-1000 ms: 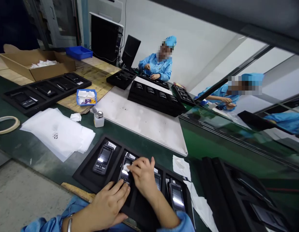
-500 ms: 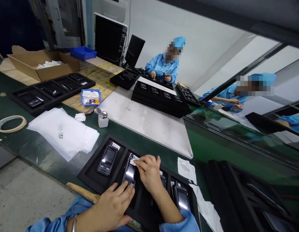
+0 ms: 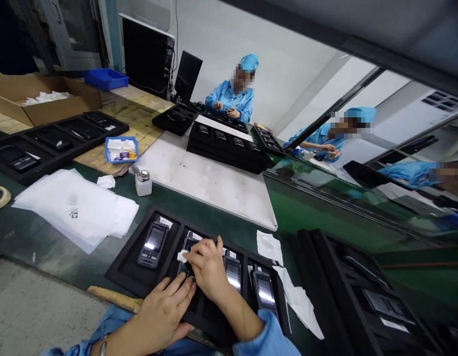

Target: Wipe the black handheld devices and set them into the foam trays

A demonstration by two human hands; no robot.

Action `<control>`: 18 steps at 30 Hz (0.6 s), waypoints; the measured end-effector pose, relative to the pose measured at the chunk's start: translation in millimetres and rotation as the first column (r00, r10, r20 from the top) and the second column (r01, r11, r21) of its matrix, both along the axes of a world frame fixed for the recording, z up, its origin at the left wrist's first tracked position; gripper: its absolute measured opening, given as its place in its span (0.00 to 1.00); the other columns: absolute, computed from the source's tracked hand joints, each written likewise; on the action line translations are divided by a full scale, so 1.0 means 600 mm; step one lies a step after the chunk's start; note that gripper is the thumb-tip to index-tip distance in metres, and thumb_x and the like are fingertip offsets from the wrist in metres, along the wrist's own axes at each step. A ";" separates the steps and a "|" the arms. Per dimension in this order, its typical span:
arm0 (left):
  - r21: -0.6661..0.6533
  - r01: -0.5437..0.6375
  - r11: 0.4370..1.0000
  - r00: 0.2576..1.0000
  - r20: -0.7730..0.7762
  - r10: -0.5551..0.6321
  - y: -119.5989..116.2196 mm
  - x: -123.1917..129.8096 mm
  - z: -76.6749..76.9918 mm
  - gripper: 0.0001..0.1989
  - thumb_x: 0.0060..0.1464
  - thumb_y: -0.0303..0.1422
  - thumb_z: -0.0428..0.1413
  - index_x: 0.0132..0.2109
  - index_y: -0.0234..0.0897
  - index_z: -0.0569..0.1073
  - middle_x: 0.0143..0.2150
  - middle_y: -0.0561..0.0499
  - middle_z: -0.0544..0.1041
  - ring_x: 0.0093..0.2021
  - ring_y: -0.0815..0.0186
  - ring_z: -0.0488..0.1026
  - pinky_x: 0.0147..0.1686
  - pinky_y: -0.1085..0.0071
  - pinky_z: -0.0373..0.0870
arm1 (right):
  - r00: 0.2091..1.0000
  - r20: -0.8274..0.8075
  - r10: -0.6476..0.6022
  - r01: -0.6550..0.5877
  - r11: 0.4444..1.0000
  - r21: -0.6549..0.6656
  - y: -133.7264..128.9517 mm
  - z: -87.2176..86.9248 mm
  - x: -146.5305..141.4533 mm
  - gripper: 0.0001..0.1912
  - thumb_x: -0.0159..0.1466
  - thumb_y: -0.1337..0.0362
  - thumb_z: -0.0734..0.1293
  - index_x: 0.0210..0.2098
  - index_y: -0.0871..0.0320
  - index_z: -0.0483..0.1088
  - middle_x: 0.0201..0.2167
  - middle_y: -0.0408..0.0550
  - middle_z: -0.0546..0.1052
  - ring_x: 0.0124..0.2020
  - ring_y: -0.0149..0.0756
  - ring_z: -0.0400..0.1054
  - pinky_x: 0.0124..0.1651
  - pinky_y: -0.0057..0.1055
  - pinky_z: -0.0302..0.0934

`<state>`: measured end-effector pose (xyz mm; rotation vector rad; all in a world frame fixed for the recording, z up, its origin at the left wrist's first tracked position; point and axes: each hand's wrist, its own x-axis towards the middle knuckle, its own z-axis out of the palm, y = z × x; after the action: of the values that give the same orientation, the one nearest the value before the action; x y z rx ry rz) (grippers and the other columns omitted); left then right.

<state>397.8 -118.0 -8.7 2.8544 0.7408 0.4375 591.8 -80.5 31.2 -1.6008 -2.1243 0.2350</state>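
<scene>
Slid leftward along the black handheld terminal [image 3: 187, 245] since the last frame: right hand [image 3: 208, 269], fingers closed in a pinch on a small white wipe [image 3: 183, 256], pressed to the terminal's upper part. Left hand [image 3: 162, 311] open, fingertips resting on the lower end of that same terminal. Terminal mostly hidden behind both hands, apparently face up in the second compartment from the left of a black foam tray [image 3: 128, 262]. One more terminal [image 3: 152, 244] just left of it, screen lit by reflection; two others [image 3: 265, 291] to the right.

Crumpled wipes [image 3: 269, 246] beside the tray's far corner, on a green bench mat [image 3: 221, 225]. Farther left, a stack of white sheets [image 3: 75, 207], a bottle with a metal pump top [image 3: 143, 183], and a small blue tray of wipes [image 3: 121, 150]. Beyond, a white board [image 3: 202, 190] under a black tray of devices [image 3: 229, 148]. At the far side, a co-worker [image 3: 230, 96] in a blue smock and cap, both hands over another tray [image 3: 225, 118], mirrored in a glass pane [image 3: 347, 133].
</scene>
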 end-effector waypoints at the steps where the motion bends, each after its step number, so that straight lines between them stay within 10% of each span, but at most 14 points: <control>1: -0.005 0.001 1.000 1.000 0.005 -0.001 0.000 0.000 0.000 0.38 0.56 0.44 0.61 0.67 0.31 0.61 0.64 0.43 0.71 0.64 0.51 0.64 0.58 0.58 0.61 | 1.000 -0.004 0.026 -0.026 1.000 0.000 -0.010 0.000 0.002 0.18 0.65 0.72 0.66 0.43 0.41 0.78 0.35 0.41 0.76 0.44 0.39 0.64 0.64 0.66 0.29; 8: 0.001 -0.025 1.000 0.999 0.036 0.025 -0.002 -0.002 -0.005 0.36 0.55 0.40 0.61 0.67 0.34 0.61 0.65 0.43 0.69 0.65 0.52 0.63 0.59 0.59 0.63 | 0.992 0.013 -0.128 0.128 0.992 0.018 0.002 0.000 0.038 0.16 0.65 0.71 0.66 0.40 0.42 0.79 0.36 0.43 0.77 0.46 0.40 0.64 0.63 0.65 0.34; 14: 0.050 -0.015 0.999 0.998 0.064 0.012 0.001 -0.002 -0.004 0.35 0.55 0.40 0.62 0.66 0.34 0.62 0.63 0.45 0.71 0.63 0.53 0.66 0.57 0.60 0.65 | 0.995 -0.070 -0.070 0.074 0.996 0.043 -0.079 -0.006 0.030 0.19 0.65 0.73 0.64 0.44 0.41 0.77 0.35 0.41 0.77 0.44 0.39 0.65 0.64 0.62 0.35; 18: 0.143 -0.056 0.988 0.992 0.116 0.040 -0.007 0.001 0.007 0.31 0.57 0.36 0.59 0.65 0.33 0.65 0.63 0.43 0.71 0.61 0.52 0.67 0.58 0.59 0.63 | 0.968 -0.141 -0.209 0.230 0.961 0.154 -0.111 0.017 0.113 0.15 0.66 0.70 0.63 0.41 0.44 0.78 0.35 0.43 0.77 0.44 0.41 0.66 0.59 0.53 0.48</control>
<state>398.3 -122.2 -4.6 2.9208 0.7886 0.6809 659.4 -147.2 41.4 -1.6598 -1.8043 0.0761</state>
